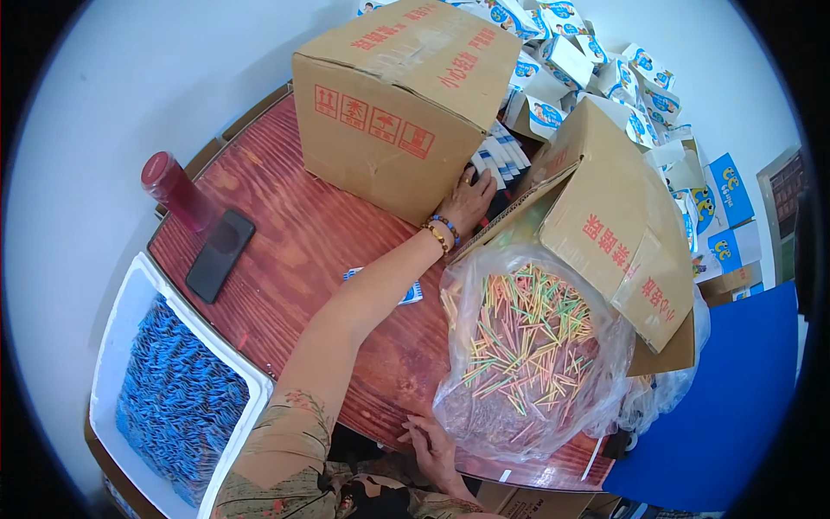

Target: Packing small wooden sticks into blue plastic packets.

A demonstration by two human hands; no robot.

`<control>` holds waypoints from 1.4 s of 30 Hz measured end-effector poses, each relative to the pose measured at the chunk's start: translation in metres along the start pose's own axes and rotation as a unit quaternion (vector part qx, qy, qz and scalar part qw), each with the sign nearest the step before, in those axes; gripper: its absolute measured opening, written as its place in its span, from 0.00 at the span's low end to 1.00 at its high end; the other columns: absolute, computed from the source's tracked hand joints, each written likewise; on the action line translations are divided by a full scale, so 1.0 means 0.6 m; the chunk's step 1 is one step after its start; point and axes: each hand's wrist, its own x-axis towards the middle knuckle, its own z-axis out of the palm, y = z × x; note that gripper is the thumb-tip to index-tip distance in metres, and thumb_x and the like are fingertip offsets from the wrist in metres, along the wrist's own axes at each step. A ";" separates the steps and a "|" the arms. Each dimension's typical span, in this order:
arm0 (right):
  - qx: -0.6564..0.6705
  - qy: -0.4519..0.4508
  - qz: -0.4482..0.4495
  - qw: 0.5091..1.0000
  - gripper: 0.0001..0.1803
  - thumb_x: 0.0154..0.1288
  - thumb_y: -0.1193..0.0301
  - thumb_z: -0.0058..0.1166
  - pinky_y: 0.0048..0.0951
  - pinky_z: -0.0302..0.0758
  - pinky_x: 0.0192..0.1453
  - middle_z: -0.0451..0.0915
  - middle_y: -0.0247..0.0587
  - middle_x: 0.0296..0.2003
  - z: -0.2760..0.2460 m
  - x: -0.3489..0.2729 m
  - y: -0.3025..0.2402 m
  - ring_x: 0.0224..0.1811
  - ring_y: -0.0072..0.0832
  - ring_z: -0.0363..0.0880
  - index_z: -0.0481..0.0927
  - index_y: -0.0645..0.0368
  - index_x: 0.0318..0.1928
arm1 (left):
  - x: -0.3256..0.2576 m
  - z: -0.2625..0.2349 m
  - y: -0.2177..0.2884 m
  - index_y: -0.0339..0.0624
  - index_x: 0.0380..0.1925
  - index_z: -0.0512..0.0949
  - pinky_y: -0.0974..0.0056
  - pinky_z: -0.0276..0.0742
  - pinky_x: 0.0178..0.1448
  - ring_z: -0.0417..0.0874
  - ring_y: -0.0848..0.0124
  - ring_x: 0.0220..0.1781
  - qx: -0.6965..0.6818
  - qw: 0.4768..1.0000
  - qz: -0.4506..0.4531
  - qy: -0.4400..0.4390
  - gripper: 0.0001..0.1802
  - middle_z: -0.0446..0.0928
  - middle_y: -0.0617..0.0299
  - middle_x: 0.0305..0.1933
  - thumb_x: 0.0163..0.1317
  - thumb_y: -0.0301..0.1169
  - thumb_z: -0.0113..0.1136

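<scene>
Worker's right hand point(432, 454) lay at the near edge of the table point(285, 233), fingers loosely curled, nothing visible in it. Just beside it, a clear plastic bag point(474, 424) was spread wide, presumably to leave its coloured sticks point(536, 337) exposed. A white tub point(121, 316) of blue pieces point(181, 398) stood at the left, likely for easy access. Farther off, the left hand point(467, 201) rested on white-and-blue packets point(501, 157) between two cartons, fingers bent; could not tell whether it gripped any. Tall carton point(389, 112) and open-flapped carton point(614, 251) seemed to pen the packets in. Small boxes point(571, 65) lay heaped behind.
</scene>
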 end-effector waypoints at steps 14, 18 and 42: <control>0.014 0.002 -0.012 1.000 0.09 0.66 0.84 0.48 0.23 0.78 0.34 0.79 0.47 0.36 -0.002 0.003 0.007 0.32 0.29 0.84 0.78 0.68 0.45 | -0.012 -0.012 -0.020 0.46 0.40 0.77 0.45 0.60 0.61 0.67 0.52 0.58 0.033 0.986 0.123 0.107 0.12 0.70 0.55 0.48 0.61 0.34 0.47; 0.006 -0.004 -0.022 1.000 0.09 0.66 0.84 0.47 0.22 0.78 0.34 0.79 0.46 0.36 -0.002 -0.001 0.018 0.32 0.28 0.84 0.77 0.67 0.45 | -0.018 -0.042 -0.017 0.43 0.39 0.74 0.47 0.62 0.64 0.70 0.53 0.57 -0.003 0.980 0.162 0.119 0.10 0.72 0.53 0.44 0.62 0.32 0.46; 0.293 0.160 0.044 0.942 0.15 0.70 0.61 0.49 0.24 0.69 0.49 0.74 0.38 0.41 0.008 0.098 -0.130 0.44 0.20 0.70 0.74 0.62 0.44 | -0.416 -0.494 0.207 0.38 0.44 0.73 0.75 0.75 0.42 0.76 0.83 0.40 -0.730 0.523 -0.431 0.085 0.08 0.77 0.65 0.42 0.68 0.29 0.53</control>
